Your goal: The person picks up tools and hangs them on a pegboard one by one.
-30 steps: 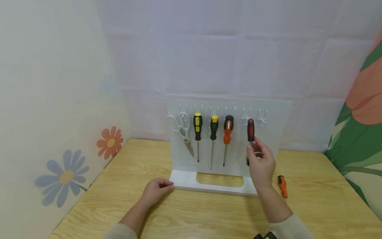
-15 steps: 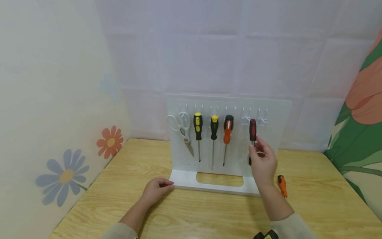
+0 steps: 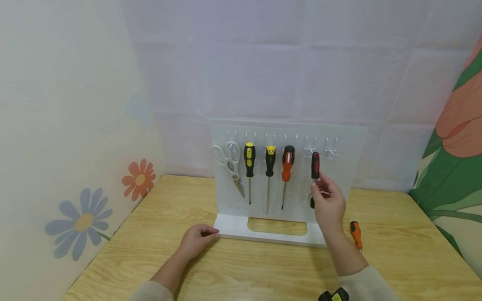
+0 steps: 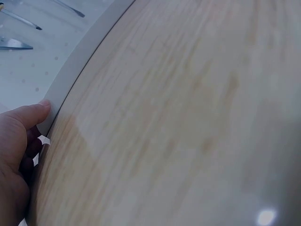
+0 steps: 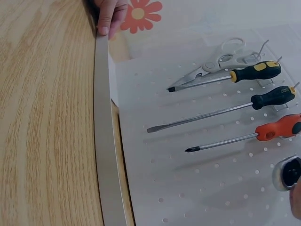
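Note:
In the head view my right hand [image 3: 330, 209] pinches a ratchet wrench [image 3: 315, 165] by its metal shank, handle up and round head down. Its black and red handle stands in front of the white pegboard [image 3: 301, 200], below a wire hook [image 3: 310, 151]. The ratchet head [image 5: 288, 174] shows at the right edge of the right wrist view. My left hand [image 3: 196, 241] holds the pegboard base's front left corner; in the left wrist view the thumb [image 4: 35, 114] lies against its edge.
White scissors [image 3: 230, 163], a yellow-black screwdriver [image 3: 249, 159], another yellow-topped one [image 3: 270, 161] and an orange one [image 3: 287, 164] hang on the board. A bare hook [image 3: 331, 151] is at right. An orange-black screwdriver [image 3: 355, 235] lies on the table beside my right forearm.
My right hand and the ratchet wrench shift slightly right, then back left and a little lower. My left hand stays at the base corner.

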Motion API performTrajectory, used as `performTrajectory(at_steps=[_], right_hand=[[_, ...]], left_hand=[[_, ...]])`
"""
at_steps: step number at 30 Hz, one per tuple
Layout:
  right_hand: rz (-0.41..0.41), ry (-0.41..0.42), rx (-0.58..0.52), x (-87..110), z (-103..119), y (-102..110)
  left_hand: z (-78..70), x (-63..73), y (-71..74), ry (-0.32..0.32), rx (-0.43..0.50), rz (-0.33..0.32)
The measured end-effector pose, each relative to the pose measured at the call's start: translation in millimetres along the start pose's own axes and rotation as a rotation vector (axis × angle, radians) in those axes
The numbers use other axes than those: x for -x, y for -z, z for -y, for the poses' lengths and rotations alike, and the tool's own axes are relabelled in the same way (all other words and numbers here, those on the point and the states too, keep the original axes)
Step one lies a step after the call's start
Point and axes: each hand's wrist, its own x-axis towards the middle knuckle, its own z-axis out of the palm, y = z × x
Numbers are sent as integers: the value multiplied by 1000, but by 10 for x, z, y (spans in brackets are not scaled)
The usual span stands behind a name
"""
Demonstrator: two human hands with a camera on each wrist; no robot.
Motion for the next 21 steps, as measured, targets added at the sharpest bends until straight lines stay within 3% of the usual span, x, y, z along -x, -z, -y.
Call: performTrajectory(at_steps=[12, 21], right_hand=[[-8, 34, 14, 22, 47, -50], [-8, 11, 47, 21, 51, -47]], left_hand=[[-3, -6, -6, -3, -2, 1], [-2, -1, -6, -4, -7, -2]])
